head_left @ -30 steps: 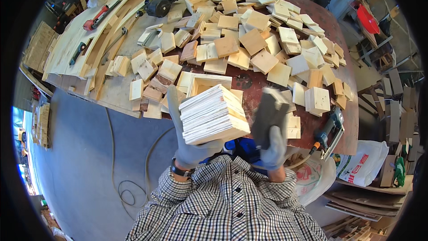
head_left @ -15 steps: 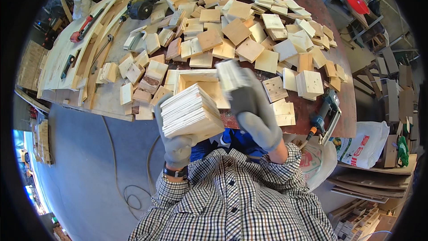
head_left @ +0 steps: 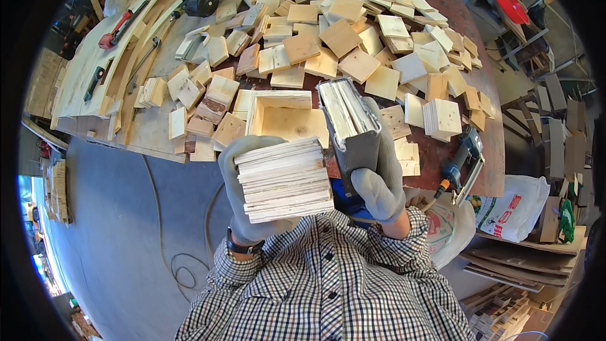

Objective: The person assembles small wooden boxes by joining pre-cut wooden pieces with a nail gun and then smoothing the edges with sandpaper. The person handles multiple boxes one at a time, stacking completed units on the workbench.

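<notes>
My biggest landmark is the dark red table [head_left: 493, 151], and across it, beyond the open wooden box [head_left: 287, 98] and to its right, spreads a heap of pale wooden squares [head_left: 341, 38]. I'll place everything by that box. Well to its right, near the table's side edge, lies a corded-looking power tool [head_left: 466, 148].

On the near side of the box, I have the stack of thin boards [head_left: 285, 180] held up, covering part of the box's near edge in my view. Half a second ago it was tilted; now it sits more level, its striped edges turned toward me. The black-wrapped block [head_left: 356, 151] was a blur over the box's right end; it has come clear to the right and shows sharp, pale strips filling its upper end. I read that as the striped face lying exposed within the block's easy reach. Whether block and stack touch, I can't tell.

The left hand [head_left: 237, 202], gloved, is curled around the stack's left side and underneath, opened as wide as the stack is thick. The right hand [head_left: 386, 180], gloved too, is wrapped firmly around the block, thumb on the near side; its other fingers are mostly hidden.
</notes>
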